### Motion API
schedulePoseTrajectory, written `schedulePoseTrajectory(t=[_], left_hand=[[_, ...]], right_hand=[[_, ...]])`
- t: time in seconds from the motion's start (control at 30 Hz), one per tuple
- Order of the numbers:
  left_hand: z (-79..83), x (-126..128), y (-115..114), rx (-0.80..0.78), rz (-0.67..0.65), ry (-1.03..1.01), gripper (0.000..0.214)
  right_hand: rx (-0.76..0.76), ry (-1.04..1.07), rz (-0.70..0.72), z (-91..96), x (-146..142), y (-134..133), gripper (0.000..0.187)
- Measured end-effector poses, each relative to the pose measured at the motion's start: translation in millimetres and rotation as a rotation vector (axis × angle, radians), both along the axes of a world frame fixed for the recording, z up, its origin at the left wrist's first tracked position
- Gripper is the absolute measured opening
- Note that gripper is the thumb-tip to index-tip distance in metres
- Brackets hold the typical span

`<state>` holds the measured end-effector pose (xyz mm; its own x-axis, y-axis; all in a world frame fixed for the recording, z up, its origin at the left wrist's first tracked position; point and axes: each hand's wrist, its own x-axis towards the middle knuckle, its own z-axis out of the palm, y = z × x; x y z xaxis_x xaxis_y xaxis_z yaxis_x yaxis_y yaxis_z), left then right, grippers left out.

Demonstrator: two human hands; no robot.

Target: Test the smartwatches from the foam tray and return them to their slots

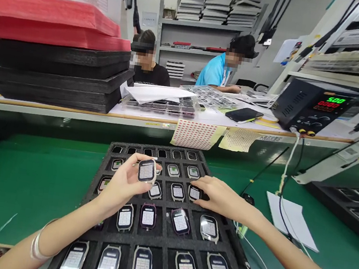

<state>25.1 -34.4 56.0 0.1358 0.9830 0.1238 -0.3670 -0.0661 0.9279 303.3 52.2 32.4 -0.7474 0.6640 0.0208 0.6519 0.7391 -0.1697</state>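
Looking down through the head view, we find the left hand (124, 178) raised over the foam tray (161, 240), grasping a pale-rimmed watch (146, 171) between thumb and fingers. That watch is clear of its compartment, a little left of the tray's middle, its lit screen turned toward us and showing a light grid. A bracelet (36, 245) circles the left forearm.

The right hand (216, 195) reaches in from the other side, its fingers and thumb around the edge of a second watch (194, 193), which lies in a compartment at the right of the tray. We cannot tell whether those fingers grip it or only rest there. More watches lie about the two hands; in the nearest row we count five, all with lit screens, and in the row behind it two have purple rims.

The tray sits on a green tabletop (41, 186). To the right we see white papers (294, 222) and another black tray (326, 204). On the ledge beyond are stacked red foam (48, 22) on black foam (51, 74), a phone (244, 115) and a power supply (313, 106) reading 5.00 in green. Two co-workers (215, 70) sit behind it.
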Motion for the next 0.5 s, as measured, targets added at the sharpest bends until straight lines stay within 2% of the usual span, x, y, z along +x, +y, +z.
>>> schedulePoseTrajectory(t=[0.1, 0.23, 0.3, 0.37, 0.43, 0.5], left_hand=[[-5.2, -0.4, -2.1, -0.076, -0.039, 0.0, 0.043], [-11.7, -2.8, -2.9, -0.115, -0.117, -0.061, 0.056], [-13.9, -2.4, -3.7, -0.098, -0.17, -0.13, 0.062], [-15.4, -0.6, -5.6, -0.077, -0.23, -0.185, 0.061], [-17.0, 2.2, -8.2, -0.082, -0.244, -0.199, 0.047], [-19.3, 5.2, -10.3, -0.078, -0.205, -0.176, 0.031]], right_hand=[[-0.059, 0.146, -0.052, -1.7, 5.9, -1.8, 0.051], [-0.261, 0.63, -0.145, 0.7, 15.0, -12.2, 0.051], [-0.419, 0.924, -0.169, 2.4, 12.8, -19.1, 0.054], [-0.642, 1.183, -0.161, 4.1, 4.5, -26.1, 0.057], [-0.862, 1.332, -0.161, 6.3, -7.7, -32.8, 0.055], [-1.017, 1.37, -0.17, 9.0, -20.2, -39.0, 0.052]])
